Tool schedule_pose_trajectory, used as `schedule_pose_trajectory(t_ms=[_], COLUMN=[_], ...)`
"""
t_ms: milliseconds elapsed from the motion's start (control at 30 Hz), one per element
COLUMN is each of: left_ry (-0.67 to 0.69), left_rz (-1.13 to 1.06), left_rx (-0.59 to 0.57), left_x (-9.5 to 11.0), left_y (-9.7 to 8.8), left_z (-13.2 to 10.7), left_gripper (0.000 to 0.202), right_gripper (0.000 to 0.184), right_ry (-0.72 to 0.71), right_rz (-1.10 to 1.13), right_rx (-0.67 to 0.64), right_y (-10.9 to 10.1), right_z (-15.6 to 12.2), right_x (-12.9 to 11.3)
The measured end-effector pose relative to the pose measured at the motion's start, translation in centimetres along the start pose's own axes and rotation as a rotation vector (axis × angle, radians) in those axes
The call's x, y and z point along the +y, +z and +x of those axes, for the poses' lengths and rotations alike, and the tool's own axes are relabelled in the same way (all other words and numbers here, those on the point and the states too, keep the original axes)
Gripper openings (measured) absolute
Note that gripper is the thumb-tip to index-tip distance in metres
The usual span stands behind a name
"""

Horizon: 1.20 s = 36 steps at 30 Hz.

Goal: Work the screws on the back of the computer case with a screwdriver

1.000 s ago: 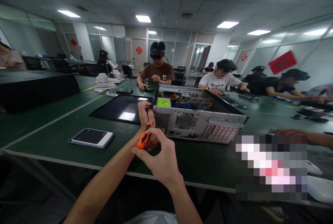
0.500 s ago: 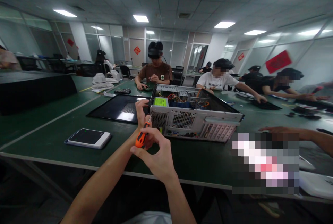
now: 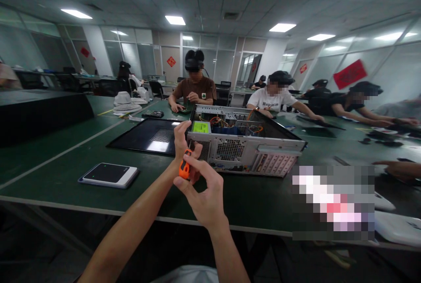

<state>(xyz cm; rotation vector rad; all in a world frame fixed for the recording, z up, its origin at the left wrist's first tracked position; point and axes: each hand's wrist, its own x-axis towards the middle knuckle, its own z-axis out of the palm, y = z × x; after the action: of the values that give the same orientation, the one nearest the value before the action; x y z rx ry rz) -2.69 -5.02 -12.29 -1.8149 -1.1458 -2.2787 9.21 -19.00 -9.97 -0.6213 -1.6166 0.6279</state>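
Held the screwdriver (image 3: 184, 166) in the right hand (image 3: 210, 195), pointed toward the case (image 3: 250, 153). Had the left hand (image 3: 180, 143) by the case's left end; couldn't tell its grip.

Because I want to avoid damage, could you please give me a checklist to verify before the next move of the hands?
1. Screwdriver held: ok, the right hand has its fingers on the handle.
2. Screwdriver tip seated: cannot tell, it is too small and partly hidden.
3. Left hand at the case: ok, by the rear corner near the green label.
4. Black panel off the case: ok, lying flat beside it.
5. Table free of other items: not ok, a white-edged device lies left of the forearms.
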Motion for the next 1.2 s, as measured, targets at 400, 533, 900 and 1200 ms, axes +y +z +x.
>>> schedule_pose_trajectory(t_ms=[400, 533, 900, 1200], left_ry=[0.176, 0.245, 0.380, 0.523], left_rz=[0.130, 0.150, 0.234, 0.250], left_rx=[-0.034, -0.032, -0.113, -0.055], left_x=[-0.6, -0.7, -0.4, -1.6], left_y=[0.9, 1.0, 0.6, 1.1], left_z=[2.0, 2.2, 2.8, 2.9], left_gripper=[0.017, 0.018, 0.020, 0.023], right_gripper=[0.061, 0.058, 0.025, 0.026], right_ry=[-0.189, -0.225, -0.172, -0.172], right_rz=[-0.092, -0.039, -0.087, -0.040], right_rx=[-0.060, -0.039, 0.086, 0.195], right_y=[0.7, 0.6, 1.4, 2.0], right_z=[-1.1, -1.1, 0.5, 1.1], right_x=[2.0, 1.9, -0.5, -0.2])
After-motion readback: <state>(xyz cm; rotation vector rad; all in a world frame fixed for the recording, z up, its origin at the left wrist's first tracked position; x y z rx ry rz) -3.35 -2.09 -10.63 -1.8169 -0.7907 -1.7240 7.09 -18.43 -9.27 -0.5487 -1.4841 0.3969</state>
